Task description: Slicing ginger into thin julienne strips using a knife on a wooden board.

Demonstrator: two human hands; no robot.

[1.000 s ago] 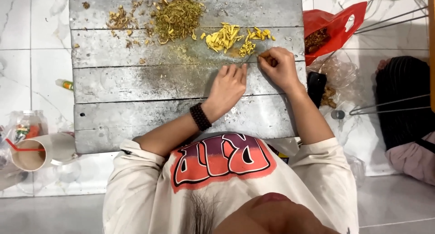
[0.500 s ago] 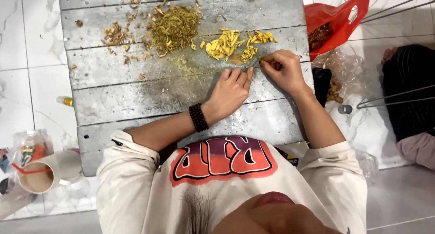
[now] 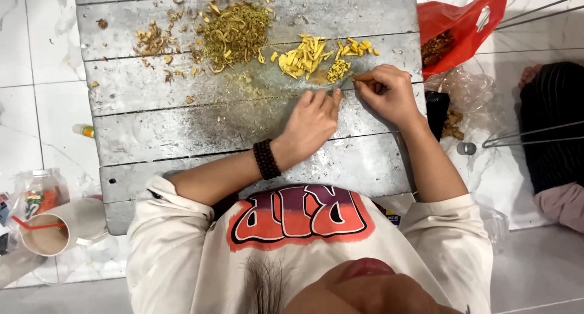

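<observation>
- Left hand [image 3: 310, 124]: flat on the grey plank desk [image 3: 182, 131], fingers [image 3: 328, 100] pressed together.
- Right hand [image 3: 386, 95]: fingers pinching a thin stem [image 3: 353, 79].
- Stem location: just beside the yellow cut pieces [image 3: 313, 54], at both hands' fingertips.

Board's [image 3: 182, 131] near half bare — piles [image 3: 234, 31] beyond.

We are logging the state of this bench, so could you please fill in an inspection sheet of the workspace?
Surface: grey plank board, stained, laid on white floor tiles.
Job's things: yellow pieces; greenish shreds; brown scraps.
Clutter: red bag, clear bag, paper cup with straw.
Grippers: left hand flat on the board; right hand pinching something small, too small to tell.
Cables: nothing seen; metal wire rods at right.
Surroundings: another person's dark clothing.
</observation>
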